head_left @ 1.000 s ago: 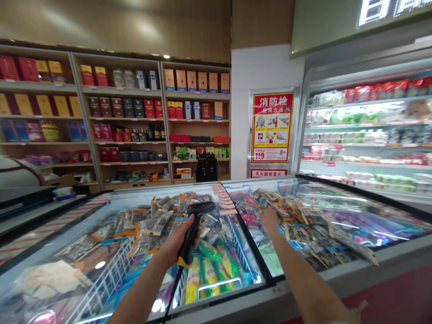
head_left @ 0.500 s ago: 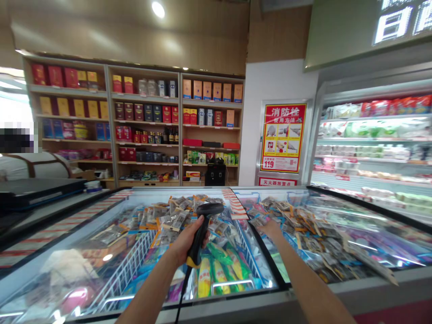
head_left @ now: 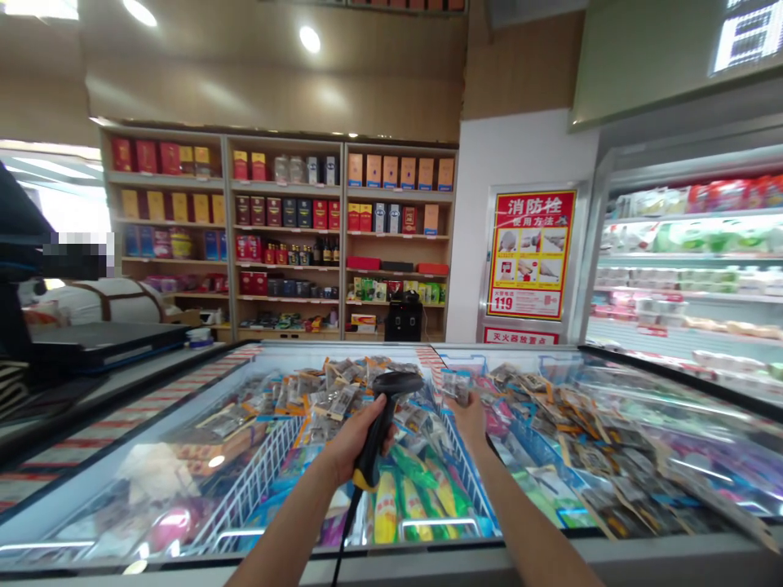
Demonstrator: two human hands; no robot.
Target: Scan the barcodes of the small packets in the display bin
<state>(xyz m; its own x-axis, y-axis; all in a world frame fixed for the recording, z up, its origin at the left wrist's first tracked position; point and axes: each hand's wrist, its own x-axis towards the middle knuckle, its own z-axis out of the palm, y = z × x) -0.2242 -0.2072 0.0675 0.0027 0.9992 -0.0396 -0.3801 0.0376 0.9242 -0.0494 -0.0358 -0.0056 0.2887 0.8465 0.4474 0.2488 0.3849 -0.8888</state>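
Observation:
My left hand [head_left: 364, 440] is wrapped around the handle of a black and yellow barcode scanner [head_left: 374, 436], held upright above the freezer's glass top. From the handle's base a black cord runs down toward me. To its right, my right hand [head_left: 470, 420] grips a small plastic food packet [head_left: 456, 383] with a blue edge and dark contents, held up beside the scanner's head. Similar packets [head_left: 342, 387] lie piled on the glass behind the scanner. Another heap of packets [head_left: 587, 432] spreads on the right-hand glass. Yellow and green corn packs [head_left: 407, 497] show beneath the glass.
The chest freezer [head_left: 526, 542] spans the front. A white wire basket [head_left: 260, 469] stands inside it. Left is a counter with a dark flat device [head_left: 116, 342]; a person's pale sleeve [head_left: 131, 302] shows behind. Shelves of boxed goods [head_left: 287, 214] and a lit refrigerated cabinet [head_left: 691, 277] stand beyond.
My right hand has moved left and lifted a packet from the right-hand heap toward the scanner. The view has turned a little left. My left hand still grips the scanner.

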